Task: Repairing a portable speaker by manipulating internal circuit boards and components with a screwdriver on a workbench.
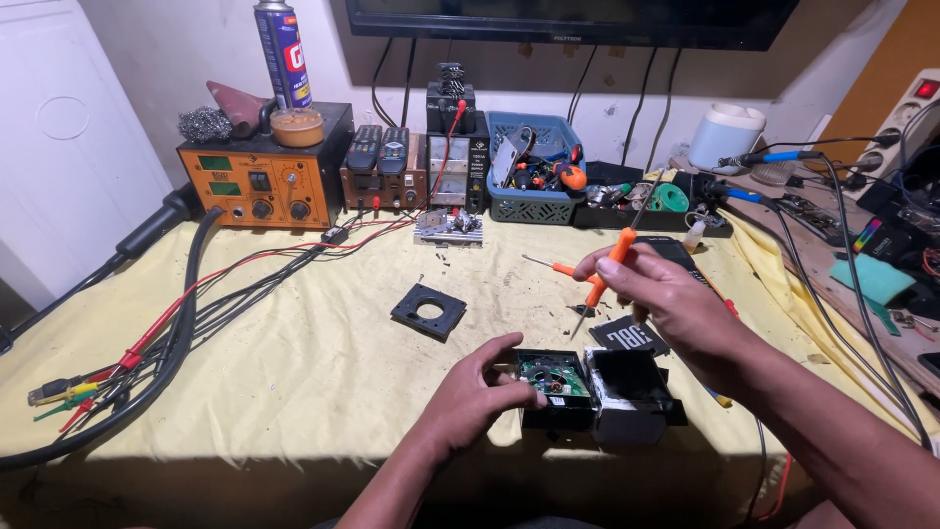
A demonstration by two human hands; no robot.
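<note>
Our right hand (658, 290) grips an orange-handled screwdriver (604, 270), its long axis near upright, tip angled down-left. Our left hand (482, 384) pinches the opened black device (599, 388), lying crosswise at the yellow-covered table's (294, 343) near edge.

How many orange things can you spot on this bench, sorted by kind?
Orange-handled screwdrivers: 2, one in the right hand at, one lying on the yellow cloth at
Orange-fronted bench unit: 1
Round orange tin on top of that unit: 1
Orange tool in the blue basket: 1
Total: 5
</note>
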